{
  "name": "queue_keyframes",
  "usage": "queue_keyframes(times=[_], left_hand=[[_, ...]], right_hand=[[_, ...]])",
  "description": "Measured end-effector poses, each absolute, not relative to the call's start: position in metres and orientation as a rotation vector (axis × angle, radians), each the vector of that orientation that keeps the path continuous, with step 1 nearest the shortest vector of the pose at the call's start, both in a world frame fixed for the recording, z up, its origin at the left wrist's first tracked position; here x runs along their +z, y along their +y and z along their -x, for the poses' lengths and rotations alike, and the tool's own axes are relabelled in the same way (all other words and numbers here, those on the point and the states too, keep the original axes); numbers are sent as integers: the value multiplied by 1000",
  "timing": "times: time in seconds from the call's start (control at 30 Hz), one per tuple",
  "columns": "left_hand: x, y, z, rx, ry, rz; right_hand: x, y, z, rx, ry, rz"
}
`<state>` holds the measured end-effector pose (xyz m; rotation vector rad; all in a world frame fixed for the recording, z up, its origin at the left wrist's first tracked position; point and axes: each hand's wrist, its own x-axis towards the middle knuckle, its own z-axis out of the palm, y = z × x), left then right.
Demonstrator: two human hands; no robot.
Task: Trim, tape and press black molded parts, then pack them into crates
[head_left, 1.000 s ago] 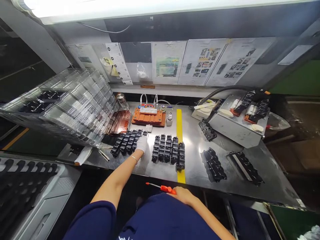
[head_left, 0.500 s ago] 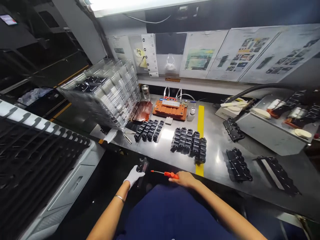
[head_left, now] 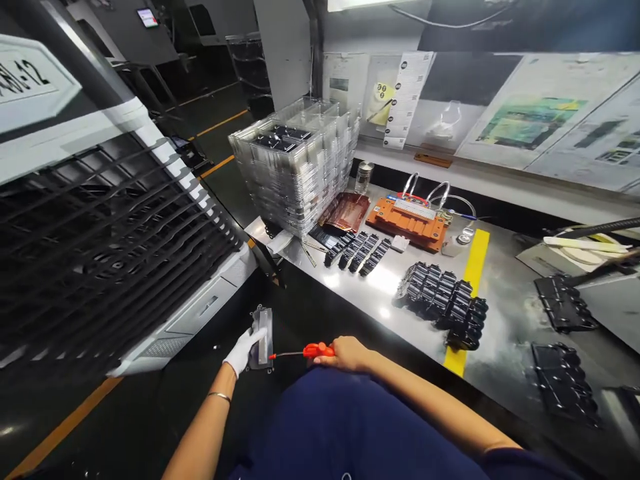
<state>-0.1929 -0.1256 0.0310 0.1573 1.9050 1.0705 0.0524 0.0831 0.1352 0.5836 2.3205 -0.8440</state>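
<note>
Just beyond the front edge of the worktop, a dark part in a gloved left hand

The dark part, with a pale strip along its face, is over the floor near the worktop's left end. The left hand's fingers and thumb are partly closed, gripping its side. The bare right hand is curled round a red-handled screwdriver; the tip is at the part's edge, touching or not I cannot tell. On the worktop, rows of black parts lie toward the left end; a tighter group sits nearer the front edge, partly over a yellow strip. An orange fixture is toward the back edge, and stacked clear trays stand at the left end.
</note>
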Motion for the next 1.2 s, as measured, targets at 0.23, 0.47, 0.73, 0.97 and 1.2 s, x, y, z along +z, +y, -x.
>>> queue_keyframes(times=[0.23,0.47,0.73,0.97,1.2], left_hand=[[37,-155,203,713,2206,-728],[48,-143,214,1224,1864,-96],[54,-97,216,1146,2183,35],[65,-83,210,1066,2227,-88],[64,-83,189,999,2063,-320]], right_hand=[[138,74,-28,-780,2299,-673],[138,63,-20,-744,2300,-691],[128,49,-18,-678,2353,-597],[126,50,-26,-704,2325,-641],[128,78,-42,-697,2311,-932]])
